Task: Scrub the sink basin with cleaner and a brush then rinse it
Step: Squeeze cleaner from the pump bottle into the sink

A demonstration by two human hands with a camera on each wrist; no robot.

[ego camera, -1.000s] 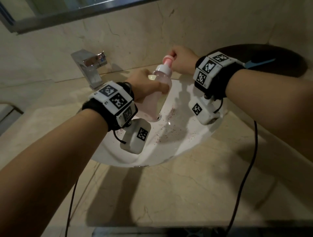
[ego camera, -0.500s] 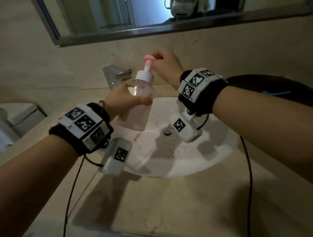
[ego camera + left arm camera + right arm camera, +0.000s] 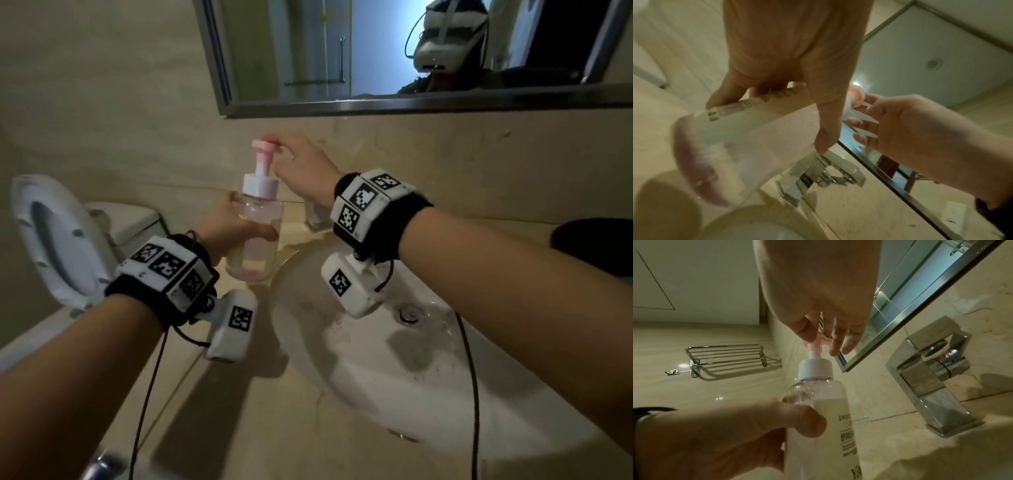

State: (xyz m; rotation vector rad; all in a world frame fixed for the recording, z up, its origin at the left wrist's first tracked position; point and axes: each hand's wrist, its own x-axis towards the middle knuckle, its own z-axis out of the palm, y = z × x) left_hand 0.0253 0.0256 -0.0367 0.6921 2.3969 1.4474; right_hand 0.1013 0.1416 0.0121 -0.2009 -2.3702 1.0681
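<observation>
A clear pump bottle [image 3: 260, 246] with pink liquid at its bottom is upright above the counter, just left of the white sink basin [image 3: 394, 377]. My left hand [image 3: 219, 224] grips its body, thumb across the front [image 3: 809, 421]. My right hand [image 3: 301, 168] reaches over the top; thumb and forefinger pinch the pink pump head [image 3: 262, 145], and the other fingers hang loose [image 3: 861, 138]. Reddish specks [image 3: 329, 322] lie on the basin's left slope near the drain [image 3: 409, 313]. No brush is in view.
A chrome faucet [image 3: 931, 378] stands at the back of the basin, mostly behind my right wrist in the head view. A mirror [image 3: 376, 51] hangs above. A toilet [image 3: 58, 240] is at the left, a dark object [image 3: 589, 243] at the right, a wire rack [image 3: 725, 356] on the wall.
Both hands have carried the bottle up and left, from over the basin to over the counter beside it. The head view has lifted, bringing the mirror in.
</observation>
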